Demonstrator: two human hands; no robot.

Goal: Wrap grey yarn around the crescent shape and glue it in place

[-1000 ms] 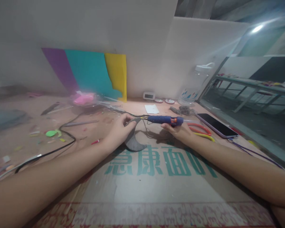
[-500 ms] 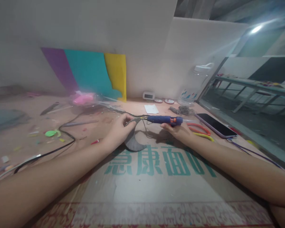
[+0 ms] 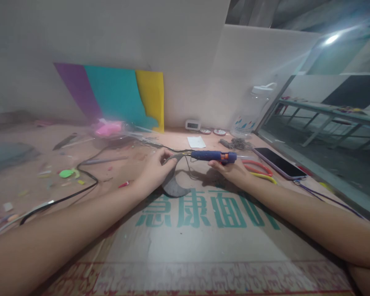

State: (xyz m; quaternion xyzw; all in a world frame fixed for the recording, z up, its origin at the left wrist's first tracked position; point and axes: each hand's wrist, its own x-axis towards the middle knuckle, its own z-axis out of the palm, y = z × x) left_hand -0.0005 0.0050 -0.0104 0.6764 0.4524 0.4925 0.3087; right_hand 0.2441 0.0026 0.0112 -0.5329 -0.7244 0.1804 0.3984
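Observation:
My left hand (image 3: pixel 160 164) pinches a grey crescent-shaped piece (image 3: pixel 174 187) near its upper end, between thumb and fingers. The piece curves down below the hand, over the printed cardboard (image 3: pixel 185 242). My right hand (image 3: pixel 230 169) is closed around a blue hot glue gun (image 3: pixel 211 156) with an orange part near its back. The gun lies level, its nozzle pointing left at the crescent's upper end. Whether the tip touches the piece is hard to make out. A clear glue stick (image 3: pixel 245 157) juts from the gun's rear.
Red-and-yellow-handled pliers (image 3: pixel 259 169) and a phone (image 3: pixel 280 163) lie right of my right hand. Behind are grey yarn (image 3: pixel 237 143), a white paper (image 3: pixel 196 142), a small clock (image 3: pixel 193 124) and a clear bottle (image 3: pixel 249 111). A black cable (image 3: pixel 64 198) crosses scraps at left.
Both hands, the glue gun and the grey crescent stay almost exactly in place. Only a very slight shift of the view shows.

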